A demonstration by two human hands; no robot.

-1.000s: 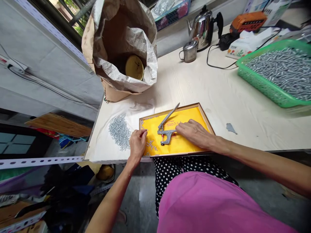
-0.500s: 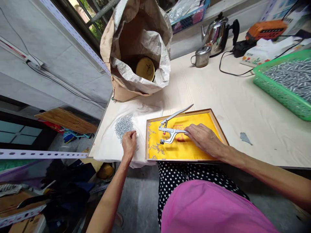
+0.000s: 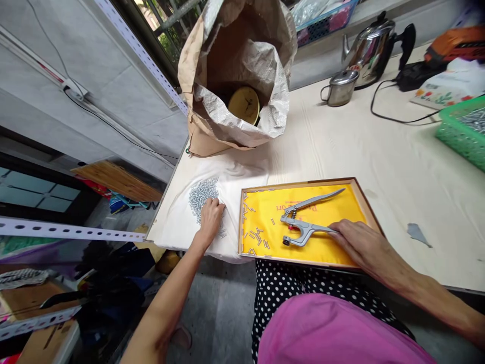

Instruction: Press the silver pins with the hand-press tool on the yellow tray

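Note:
My left hand (image 3: 211, 218) is at the near right edge of a pile of small silver metal pieces (image 3: 202, 194) on a white cloth (image 3: 174, 222). Its fingers are curled down and bunched; whatever is between them is hidden. My right hand (image 3: 359, 247) grips one handle of silver snap-fastener pliers (image 3: 308, 230), whose jaws point left and whose other handle stands apart. The pliers are over a shallow tray (image 3: 240, 222) with a yellow lining. Several small metal pins (image 3: 257, 235) lie scattered at the tray's left end.
Behind the cloth stands a large open paper sack (image 3: 206, 136) with a round yellowish object inside. A metal cup (image 3: 341, 91) and a kettle (image 3: 373, 53) stand at the back. To the right are a green basket (image 3: 462, 136) of metal pieces and a grey scrap (image 3: 419, 234).
The view has shifted, so the scene sits further right. The pliers have moved right and lower over the tray. My left hand has turned, its fingers now down at the pile.

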